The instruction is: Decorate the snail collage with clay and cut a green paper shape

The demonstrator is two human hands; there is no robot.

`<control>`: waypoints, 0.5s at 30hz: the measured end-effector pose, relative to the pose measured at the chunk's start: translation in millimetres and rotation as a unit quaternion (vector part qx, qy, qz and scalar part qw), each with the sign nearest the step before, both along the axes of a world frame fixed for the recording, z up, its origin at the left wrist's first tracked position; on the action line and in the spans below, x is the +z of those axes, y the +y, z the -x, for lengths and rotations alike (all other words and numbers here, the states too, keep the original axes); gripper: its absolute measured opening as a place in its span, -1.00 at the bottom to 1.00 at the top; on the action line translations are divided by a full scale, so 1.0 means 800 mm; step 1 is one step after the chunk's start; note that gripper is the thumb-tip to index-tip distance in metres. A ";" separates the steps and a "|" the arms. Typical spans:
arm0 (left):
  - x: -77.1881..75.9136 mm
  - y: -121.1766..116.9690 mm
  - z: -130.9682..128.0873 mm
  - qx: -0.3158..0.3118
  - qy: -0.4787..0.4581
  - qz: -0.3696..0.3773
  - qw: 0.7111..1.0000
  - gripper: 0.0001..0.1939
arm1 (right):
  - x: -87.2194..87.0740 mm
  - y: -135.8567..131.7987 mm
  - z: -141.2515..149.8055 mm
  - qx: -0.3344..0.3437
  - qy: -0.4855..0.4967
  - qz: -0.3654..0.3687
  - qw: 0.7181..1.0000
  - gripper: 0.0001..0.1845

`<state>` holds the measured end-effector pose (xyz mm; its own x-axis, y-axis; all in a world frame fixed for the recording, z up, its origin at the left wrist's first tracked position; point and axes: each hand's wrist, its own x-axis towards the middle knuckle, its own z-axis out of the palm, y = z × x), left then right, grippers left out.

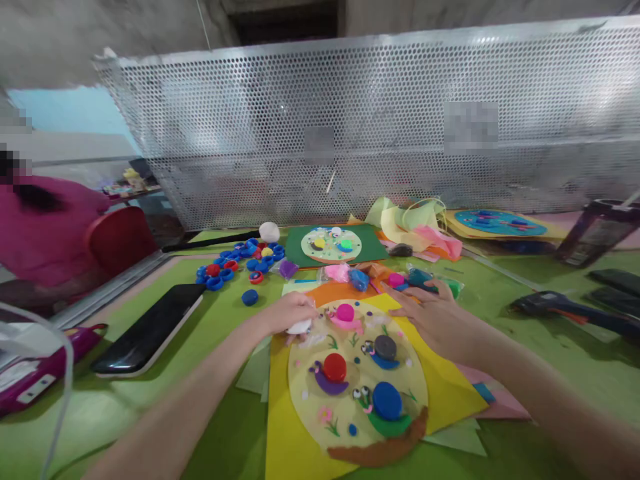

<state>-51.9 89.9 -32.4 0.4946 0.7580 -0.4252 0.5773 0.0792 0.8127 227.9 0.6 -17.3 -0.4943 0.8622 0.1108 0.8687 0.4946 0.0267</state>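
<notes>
My left hand (294, 313) is closed on a small white lump of clay (300, 326), seemingly in clear wrap, over the upper left edge of a round cream craft picture (357, 413). Bottle-cap snails decorate the picture: a red cap (335, 367), a blue cap (387, 400), a grey cap (385, 347) and a pink cap (345, 313). A brown clay strip (383, 451) runs along its lower edge. Yellow paper (287, 443) lies beneath. With fingers spread, my right hand (435, 317) is over the upper right corner, near small bags of coloured clay (420, 279); its fingertips partly cover them.
Bottle caps (215, 283) are piled at the left, near a black phone (150, 330). A finished snail picture (331, 245) lies on green card behind. At right are a glue gun (570, 312) and a dark cup (595, 230). A perforated metal panel (380, 133) stands behind the table.
</notes>
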 end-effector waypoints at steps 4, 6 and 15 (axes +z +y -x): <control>0.003 -0.002 0.000 0.001 -0.002 -0.005 1.000 -0.84 | 0.007 -0.002 -0.001 0.021 0.028 0.011 0.999 -0.34; 0.005 -0.003 -0.002 0.005 0.002 -0.006 1.000 -0.83 | 0.008 -0.003 0.000 0.036 0.050 0.047 0.997 -0.32; 0.006 -0.004 -0.005 0.010 0.009 -0.003 1.000 -0.82 | -0.004 -0.001 0.000 0.029 0.052 0.058 0.997 -0.25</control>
<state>-48.3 87.0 -27.2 0.4714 0.7699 -0.4301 0.5905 0.0866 0.8024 227.8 -0.2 -20.3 -0.5351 0.8422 0.0660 0.8333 0.5390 -0.1230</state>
